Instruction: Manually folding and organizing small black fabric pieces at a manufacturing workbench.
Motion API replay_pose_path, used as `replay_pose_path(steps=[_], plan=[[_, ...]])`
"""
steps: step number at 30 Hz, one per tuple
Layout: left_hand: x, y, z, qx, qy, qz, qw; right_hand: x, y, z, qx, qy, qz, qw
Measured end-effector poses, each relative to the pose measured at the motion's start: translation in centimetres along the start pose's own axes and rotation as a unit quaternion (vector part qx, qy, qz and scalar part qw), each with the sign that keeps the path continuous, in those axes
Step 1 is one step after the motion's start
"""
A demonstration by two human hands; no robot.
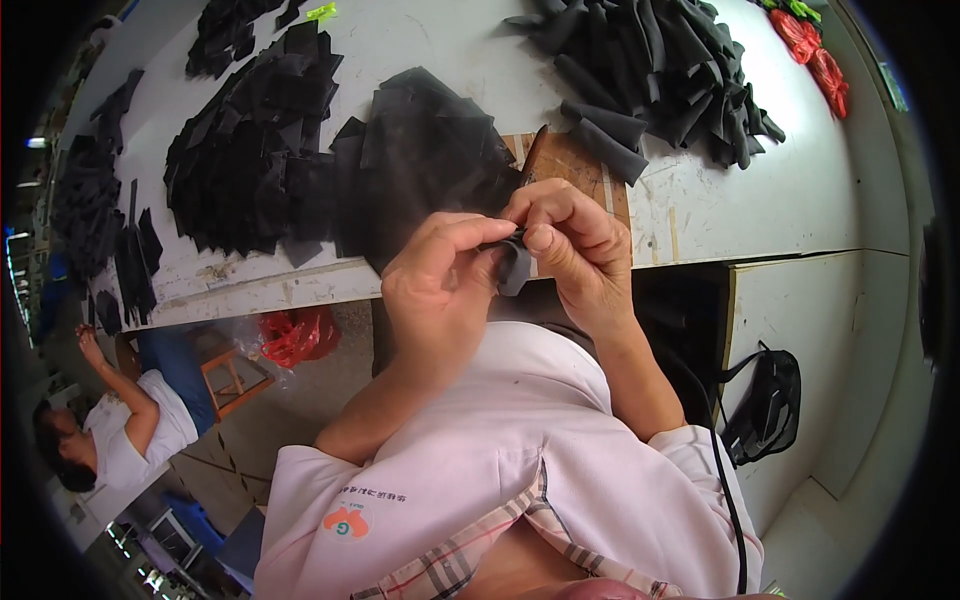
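Note:
Just above the table's front edge, a small folded piece of dark grey fabric (515, 268) is pinched between both hands. My left hand (432, 285) grips it with thumb and fingertips. From the other side, my right hand (582, 255) holds its upper edge, thumb against curled fingers. A dark, narrow pointed stick (536, 152) shows just beyond the right knuckles; whether that hand touches it, I cannot tell. Behind the left hand lies a heap of flat black fabric pieces (420, 140). A brown board (572, 165) lies partly beneath the heap and behind my right hand.
White table (700, 215) carries another black fabric pile (250, 160) to the left and curled dark strips (660, 70) at far right. Red plastic bags (812, 55) sit beyond. A black bag (765, 405) hangs at right. At left are a stool (235, 385) and another person (150, 420).

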State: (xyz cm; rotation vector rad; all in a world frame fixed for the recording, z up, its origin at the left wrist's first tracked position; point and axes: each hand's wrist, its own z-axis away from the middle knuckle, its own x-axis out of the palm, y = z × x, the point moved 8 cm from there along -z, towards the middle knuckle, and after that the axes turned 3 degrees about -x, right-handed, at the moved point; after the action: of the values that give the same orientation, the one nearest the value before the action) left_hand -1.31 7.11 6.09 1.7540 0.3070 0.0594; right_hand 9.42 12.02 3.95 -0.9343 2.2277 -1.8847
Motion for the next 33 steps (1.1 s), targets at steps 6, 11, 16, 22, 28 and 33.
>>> replay_pose_path(steps=[6, 11, 16, 22, 28, 33], plan=[[0.0, 1.0, -2.1, -0.074, 0.056, 0.204, 0.975, -0.1, -4.0, -1.8, -0.029, 0.048, 0.178, 0.982], [3.3, 1.8, -5.6, -0.199, -0.191, 0.598, 0.753, 0.4, -6.4, -5.1, 0.048, -0.014, 0.100, 0.994], [5.0, -2.5, -5.2, -0.342, -0.190, 0.714, 0.580, -1.9, -0.1, -5.2, 0.171, -0.020, 0.004, 0.985], [4.8, -6.3, -4.1, -0.313, -0.130, 0.627, 0.702, -3.4, 4.1, -3.5, 0.248, 0.017, -0.104, 0.963], [2.5, -1.5, -4.7, -0.105, -0.066, 0.240, 0.963, -2.3, 2.8, -5.3, 0.191, -0.122, -0.007, 0.974], [1.7, -3.0, -4.6, -0.088, 0.027, 0.186, 0.978, -3.4, 4.9, -4.3, 0.168, -0.053, -0.045, 0.983]])
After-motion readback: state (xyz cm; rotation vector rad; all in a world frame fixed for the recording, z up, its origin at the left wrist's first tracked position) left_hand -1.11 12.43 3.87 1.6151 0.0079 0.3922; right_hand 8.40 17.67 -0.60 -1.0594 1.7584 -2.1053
